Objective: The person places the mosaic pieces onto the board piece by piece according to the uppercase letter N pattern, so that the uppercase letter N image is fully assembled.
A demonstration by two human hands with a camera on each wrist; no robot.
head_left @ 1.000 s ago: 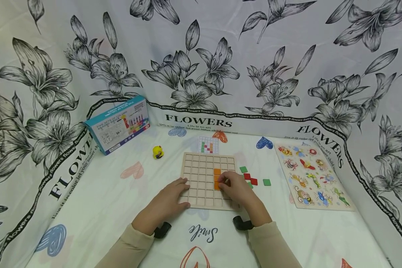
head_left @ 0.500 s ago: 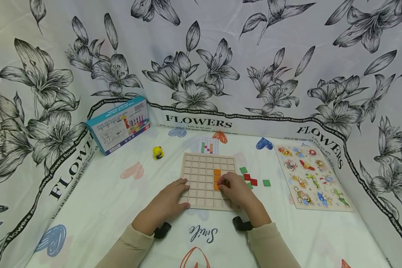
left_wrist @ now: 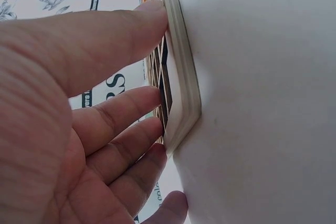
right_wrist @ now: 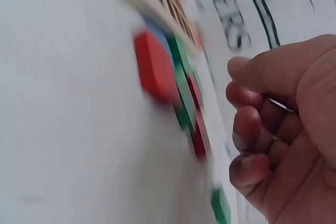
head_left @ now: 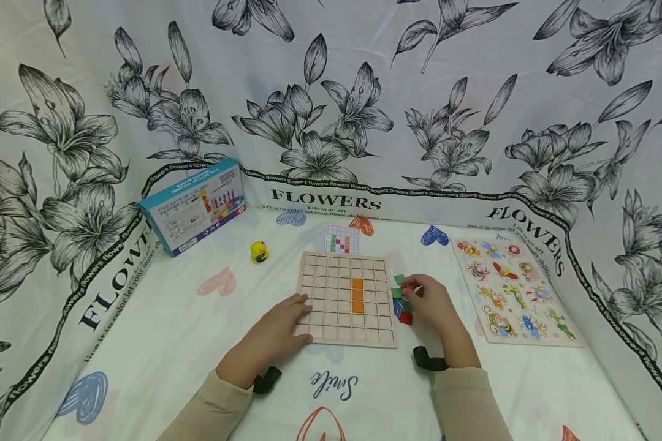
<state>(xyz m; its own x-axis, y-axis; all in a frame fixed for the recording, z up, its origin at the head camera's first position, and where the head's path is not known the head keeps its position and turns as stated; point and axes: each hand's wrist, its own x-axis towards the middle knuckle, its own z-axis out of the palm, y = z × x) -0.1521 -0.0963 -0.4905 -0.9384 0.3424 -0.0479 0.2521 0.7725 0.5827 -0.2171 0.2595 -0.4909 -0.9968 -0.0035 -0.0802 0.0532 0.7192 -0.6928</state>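
Observation:
In the head view, a wooden grid board (head_left: 331, 343) lies in the middle with three orange tiles (head_left: 357, 293) stacked in one column. My left hand (head_left: 278, 327) rests at the board's left side, thumb and fingertips at the rim (left_wrist: 184, 77) in the left wrist view. To the right of the board, my right hand (head_left: 433, 303) hovers over loose tiles, its fingers loosely bent with nothing showing between them. Under and beside it are green tiles (head_left: 397, 293) and a red tile (head_left: 405, 318); the hand hides part of the group. The right wrist view is blurred around the red tile (right_wrist: 155, 69).
Behind the board lies a pattern card (head_left: 342, 239) with coloured squares. A yellow toy duck (head_left: 259, 251) and a blue-topped box (head_left: 195, 205) stand at the left. A wooden insect puzzle (head_left: 515, 291) lies at the right. Floral cloth walls the back.
My right hand has left the orange tiles and moved right, off the board, to the loose tiles. The third orange tile now shows fully. My left hand stays put.

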